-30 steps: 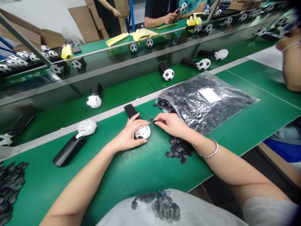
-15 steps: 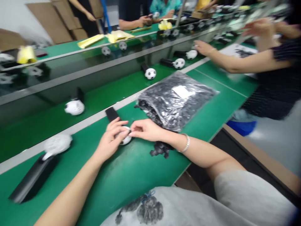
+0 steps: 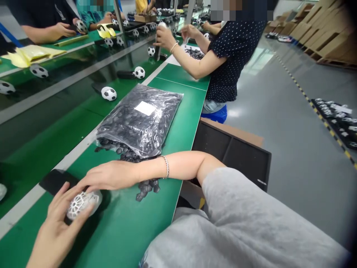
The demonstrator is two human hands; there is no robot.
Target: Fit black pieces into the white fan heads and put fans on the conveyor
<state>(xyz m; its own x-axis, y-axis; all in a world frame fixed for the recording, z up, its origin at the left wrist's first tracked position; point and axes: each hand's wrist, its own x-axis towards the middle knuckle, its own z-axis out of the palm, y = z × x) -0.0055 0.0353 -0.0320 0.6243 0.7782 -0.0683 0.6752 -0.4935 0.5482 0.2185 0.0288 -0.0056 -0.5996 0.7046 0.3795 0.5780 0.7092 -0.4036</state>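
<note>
Here, left hand [image 3: 58, 219] curled round white openwork ball [image 3: 83, 204], thumb and fingers on opposite sides. Right hand [image 3: 111, 175] bent over ball's far edge, fingertips meeting it; any small piece in them hidden. Black handle [image 3: 57, 180] lies just beyond left fingers, on green desk [image 3: 122, 219]. Loose black pieces [image 3: 147, 189] beside right wrist; clear bag [image 3: 139, 123] of black pieces just beyond right forearm.

Lt grey top [image 3: 178, 242], creased, w/ short, loose R sleeve [image 3: 225, 197]; silvery twisted bracelet [image 3: 166, 166] nr R wrist [image 3: 156, 169]; dk patch [image 3: 143, 260] low on front.
</note>
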